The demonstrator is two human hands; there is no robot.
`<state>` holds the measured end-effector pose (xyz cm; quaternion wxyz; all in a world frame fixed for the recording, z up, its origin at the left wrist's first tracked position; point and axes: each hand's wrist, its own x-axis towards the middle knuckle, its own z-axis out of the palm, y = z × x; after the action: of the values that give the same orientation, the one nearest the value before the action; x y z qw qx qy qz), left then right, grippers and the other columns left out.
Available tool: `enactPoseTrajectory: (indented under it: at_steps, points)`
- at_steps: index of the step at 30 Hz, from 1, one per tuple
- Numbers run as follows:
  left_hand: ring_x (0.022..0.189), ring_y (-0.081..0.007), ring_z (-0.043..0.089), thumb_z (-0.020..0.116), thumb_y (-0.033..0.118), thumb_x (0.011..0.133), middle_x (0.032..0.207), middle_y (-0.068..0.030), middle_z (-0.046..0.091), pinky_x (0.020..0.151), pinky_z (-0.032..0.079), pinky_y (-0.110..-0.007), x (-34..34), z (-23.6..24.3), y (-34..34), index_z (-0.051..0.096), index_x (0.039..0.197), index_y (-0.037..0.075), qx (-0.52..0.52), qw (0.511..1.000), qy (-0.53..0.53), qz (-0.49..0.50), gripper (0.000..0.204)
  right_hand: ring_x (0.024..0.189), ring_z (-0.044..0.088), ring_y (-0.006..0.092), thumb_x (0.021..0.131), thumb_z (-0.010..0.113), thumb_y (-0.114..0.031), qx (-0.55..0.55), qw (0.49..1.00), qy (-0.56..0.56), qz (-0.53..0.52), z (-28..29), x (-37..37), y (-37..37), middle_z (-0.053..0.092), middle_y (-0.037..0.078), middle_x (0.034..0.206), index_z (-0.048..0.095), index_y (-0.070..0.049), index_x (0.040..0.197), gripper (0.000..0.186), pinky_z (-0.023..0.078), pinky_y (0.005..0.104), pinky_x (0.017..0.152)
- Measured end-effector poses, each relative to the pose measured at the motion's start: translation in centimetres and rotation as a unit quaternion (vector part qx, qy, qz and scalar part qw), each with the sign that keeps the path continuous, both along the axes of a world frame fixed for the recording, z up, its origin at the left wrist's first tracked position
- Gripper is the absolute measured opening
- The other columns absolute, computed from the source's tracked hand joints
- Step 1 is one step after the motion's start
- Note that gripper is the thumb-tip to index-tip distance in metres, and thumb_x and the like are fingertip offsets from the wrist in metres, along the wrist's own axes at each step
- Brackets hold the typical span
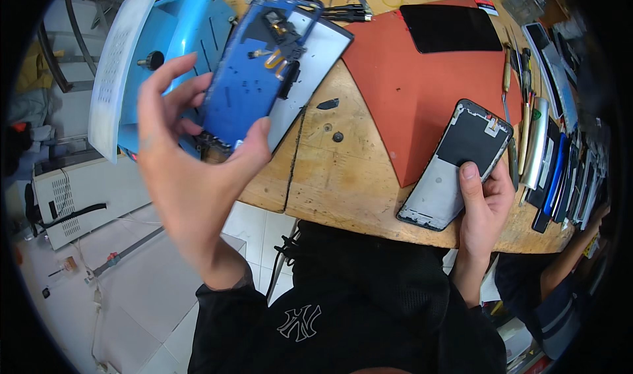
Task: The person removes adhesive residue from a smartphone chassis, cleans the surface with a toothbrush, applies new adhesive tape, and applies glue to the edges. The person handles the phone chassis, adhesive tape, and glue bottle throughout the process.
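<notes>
My left hand [191, 143] curves around the lower end of a blue phone back housing [244, 77], gripping its edges between thumb and fingers, with the index finger lifted off. Inside the housing's upper part sit black pieces and an orange flex cable [275, 60]. Under it shows a flat white panel [323, 48] with a dark edge. My right hand [486, 202] holds a phone screen [455, 156], its inner side up, black above and silver below. The thumb presses on that face; the other fingers are mostly hidden beneath.
An orange-red mat [376, 77] lies on the wooden table [336, 176], with a black glass panel [451, 28] at its far edge. A light-blue machine [188, 31] stands left. Screwdrivers [525, 77] and many slim tools line the right side. Another person's arm [572, 252] shows at lower right.
</notes>
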<state>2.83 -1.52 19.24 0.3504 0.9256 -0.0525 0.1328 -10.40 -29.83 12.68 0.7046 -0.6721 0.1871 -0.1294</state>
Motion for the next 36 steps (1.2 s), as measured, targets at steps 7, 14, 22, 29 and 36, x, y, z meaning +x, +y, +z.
enactPoseTrajectory:
  at_steps: [7, 14, 22, 29, 36]
  points:
    - [0.108, -0.0179, 0.067, 0.096, 0.014, 0.071, 0.125, -0.0180, 0.076, 0.090, 0.047, -0.031, 0.1, 3.7, 1.2, 0.062, 0.141, 0.002, -0.004, 1.000, -0.017, 0.019, 0.079, 0.108, 0.070, 0.0123, 0.106, 0.076, -0.014, 0.018, 0.999, -0.023, 0.013, 0.3, -1.1, 0.0, 0.076, 0.010, 0.121, 0.066, 0.006, 0.135, 0.037, 0.053, 0.0280, 0.097]
    - [0.110, -0.0179, 0.068, 0.096, 0.010, 0.071, 0.124, -0.0160, 0.076, 0.091, 0.047, -0.031, -0.3, 1.0, 0.5, 0.059, 0.141, 0.004, -0.036, 0.999, 0.015, 0.011, 0.080, 0.107, 0.070, 0.0126, 0.105, 0.077, -0.015, 0.044, 0.997, -0.062, 0.015, 0.0, -2.1, -0.4, 0.076, 0.010, 0.120, 0.066, 0.007, 0.134, 0.038, 0.054, 0.0280, 0.096]
    - [0.119, -0.0283, 0.071, 0.094, 0.015, 0.074, 0.127, -0.0208, 0.074, 0.096, 0.053, -0.038, -0.7, -4.2, -0.4, 0.056, 0.137, 0.002, -0.011, 0.999, 0.038, 0.000, 0.075, 0.105, 0.070, 0.0134, 0.101, 0.078, -0.009, 0.079, 0.983, -0.163, 0.043, -0.8, -5.7, -1.5, 0.077, 0.010, 0.117, 0.069, 0.007, 0.126, 0.032, 0.055, 0.0294, 0.093]
    - [0.126, -0.0297, 0.069, 0.083, 0.008, 0.091, 0.138, -0.0209, 0.070, 0.101, 0.054, -0.040, -0.5, -4.2, -1.1, 0.054, 0.148, 0.001, 0.048, 0.996, -0.044, -0.054, 0.064, 0.111, 0.070, 0.0118, 0.105, 0.075, -0.008, 0.119, 0.975, -0.143, 0.120, -2.1, -7.9, -1.5, 0.077, 0.010, 0.123, 0.068, 0.007, 0.134, 0.034, 0.055, 0.0297, 0.098]
    - [0.135, -0.0284, 0.062, 0.065, 0.021, 0.111, 0.155, -0.0221, 0.054, 0.111, 0.051, -0.039, -6.9, -7.7, -7.1, 0.039, 0.159, -0.006, -0.459, 0.824, 0.179, -0.279, 0.060, 0.120, 0.066, 0.0106, 0.106, 0.075, -0.013, 0.092, 0.980, -0.108, 0.137, -0.9, -4.0, -0.9, 0.076, 0.008, 0.131, 0.066, 0.005, 0.139, 0.039, 0.055, 0.0331, 0.104]
